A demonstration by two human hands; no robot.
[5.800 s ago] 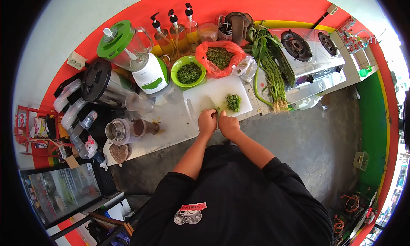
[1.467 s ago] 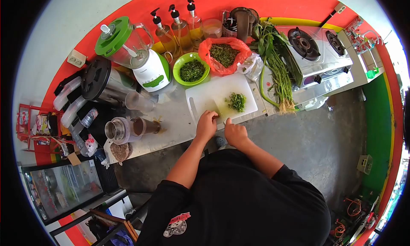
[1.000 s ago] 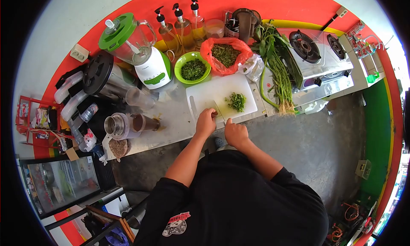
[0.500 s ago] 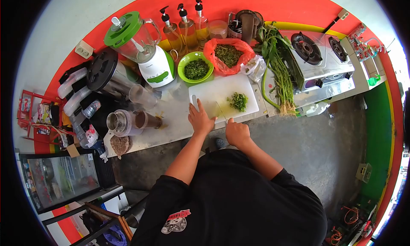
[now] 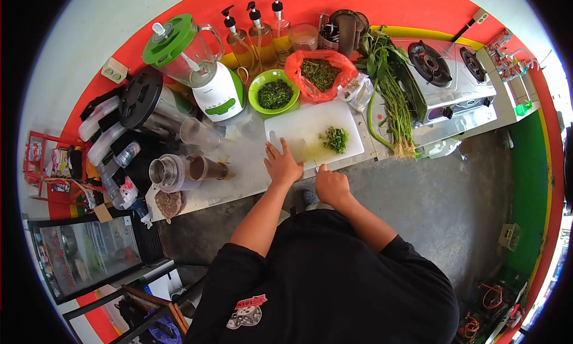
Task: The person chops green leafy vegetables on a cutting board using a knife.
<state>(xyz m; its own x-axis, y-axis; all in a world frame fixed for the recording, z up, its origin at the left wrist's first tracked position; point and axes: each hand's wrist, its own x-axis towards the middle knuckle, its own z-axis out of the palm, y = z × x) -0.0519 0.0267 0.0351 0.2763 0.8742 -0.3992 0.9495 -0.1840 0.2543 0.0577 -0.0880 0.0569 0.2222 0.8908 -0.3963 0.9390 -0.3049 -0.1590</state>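
Note:
On the white cutting board (image 5: pixel 298 122) lies a small heap of chopped green leaves (image 5: pixel 335 139). My left hand (image 5: pixel 283 166) rests at the board's near left part, fingers spread and nothing in its grasp. The fingers of my right hand (image 5: pixel 332 186) are wrapped round the handle of a knife (image 5: pixel 308 149) at the near edge. Its thin blade lies over the board, between my left hand and the heap, and is hard to make out against the white. Behind the board are a green bowl (image 5: pixel 259 105) of chopped greens and a red plastic bag (image 5: pixel 332 95) of greens.
Long rooted stalks (image 5: pixel 396 114) lie right of the board, beside a two-burner stove (image 5: pixel 462 84). A blender (image 5: pixel 218 93), pump bottles (image 5: pixel 262 42) and a clear plastic cup (image 5: pixel 200 135) stand to the left and back. The counter's near edge (image 5: pixel 239 194) runs before me.
The whole view has shifted very slightly. Both hands, the knife and the chopped heap keep nearly the same places on the board.

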